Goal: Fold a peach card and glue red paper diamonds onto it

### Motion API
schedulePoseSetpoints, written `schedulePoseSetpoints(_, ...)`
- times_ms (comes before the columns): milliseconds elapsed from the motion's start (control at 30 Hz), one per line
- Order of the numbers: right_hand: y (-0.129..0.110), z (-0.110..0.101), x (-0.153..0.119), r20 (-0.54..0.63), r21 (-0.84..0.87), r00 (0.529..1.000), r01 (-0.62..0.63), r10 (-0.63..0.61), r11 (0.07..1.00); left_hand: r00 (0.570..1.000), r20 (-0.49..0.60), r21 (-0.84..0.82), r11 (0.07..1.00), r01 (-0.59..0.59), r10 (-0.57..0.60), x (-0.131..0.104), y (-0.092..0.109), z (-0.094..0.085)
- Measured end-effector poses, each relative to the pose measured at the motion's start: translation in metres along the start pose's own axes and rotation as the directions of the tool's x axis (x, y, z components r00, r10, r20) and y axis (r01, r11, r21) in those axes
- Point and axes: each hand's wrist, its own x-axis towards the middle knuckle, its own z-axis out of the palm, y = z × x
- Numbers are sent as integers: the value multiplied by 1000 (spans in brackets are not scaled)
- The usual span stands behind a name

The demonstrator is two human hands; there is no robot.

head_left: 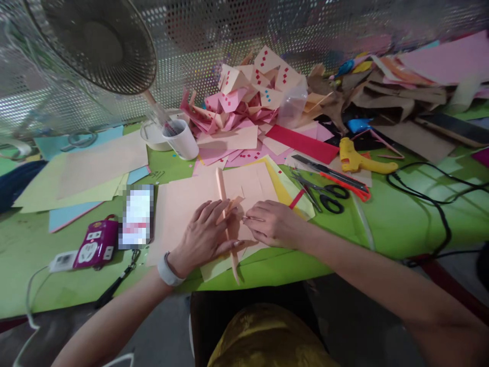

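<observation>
Peach paper sheets (178,196) lie on the green table in front of me. A narrow folded peach strip (220,184) runs lengthwise across them, its near end past the table's edge. My left hand (206,232) lies over the strip with fingers spread, a white band on the wrist, pressing it to the sheets. To the right of the strip, my right hand (269,223) is closed, fingertips pinched at a small pale piece too small to make out. A small folded peach flap (234,204) rises between the two hands.
Scissors (332,198), a cutter knife (332,176) and a yellow glue gun (362,160) lie to the right. A phone (136,216) and purple power socket (96,243) are at the left. Behind stand a white mug (182,140), a fan (101,43) and heaped paper scraps (244,97).
</observation>
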Motion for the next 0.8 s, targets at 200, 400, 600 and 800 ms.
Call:
schedulePoseSetpoints(200, 1, 3, 1, -53, 45, 998, -24, 26, 999, 998, 17, -61, 997, -52, 53, -3, 1, -1)
schedulePoseSetpoints(400, -1, 8, 2, -86, 130, 976, -189, 201, 973, 997, -2, -159, 984, -80, 81, -1, 2, -1)
schedulePoseSetpoints(600, -2, 10, 4, -84, 170, 959, -253, 269, 953, 996, -6, -160, 983, -87, 87, -1, 3, -2)
schedulePoseSetpoints(800, -4, 14, 5, -80, 151, 947, -297, 311, 943, 998, 20, -171, 984, -60, 64, 0, 4, -4)
